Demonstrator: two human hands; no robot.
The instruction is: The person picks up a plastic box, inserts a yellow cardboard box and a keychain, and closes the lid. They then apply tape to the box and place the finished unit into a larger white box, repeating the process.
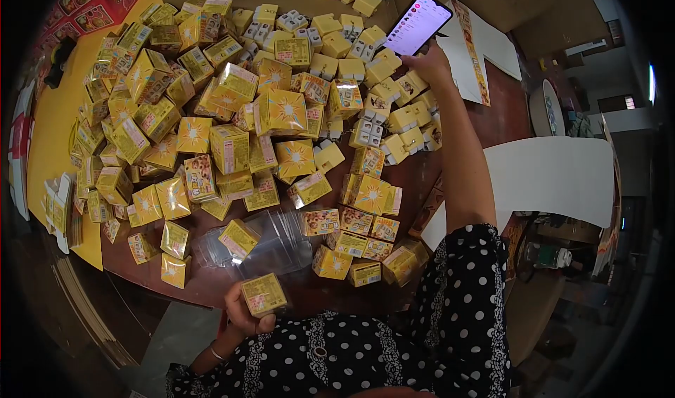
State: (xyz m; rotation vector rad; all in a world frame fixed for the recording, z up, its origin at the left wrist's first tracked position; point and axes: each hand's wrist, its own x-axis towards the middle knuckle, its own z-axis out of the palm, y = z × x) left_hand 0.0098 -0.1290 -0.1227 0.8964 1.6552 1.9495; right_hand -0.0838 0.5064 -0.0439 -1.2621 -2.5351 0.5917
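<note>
My left hand (240, 313), close to my body at the table's front edge, is closed around a small yellow printed box (264, 294). Stretched out to the far right, my right hand (432, 63) grips a smartphone (420, 24) whose screen is lit with a list. Beyond the held box lie clear plastic sheets (285, 247), with another yellow box (239, 239) resting on them. A big heap of similar boxes (285, 111) covers the left and middle of the table. Below the phone are many small yellow-and-white pieces (402, 119), partly hidden by the heap.
Stacked boxes (356, 221) stand right of the plastic sheets. White card sheets (555, 176) lie to the right of my arm. Yellow card (48, 141) lines the left side, and a red printed sheet (88, 8) is at the back left. The dark red tabletop (204, 289) shows in front.
</note>
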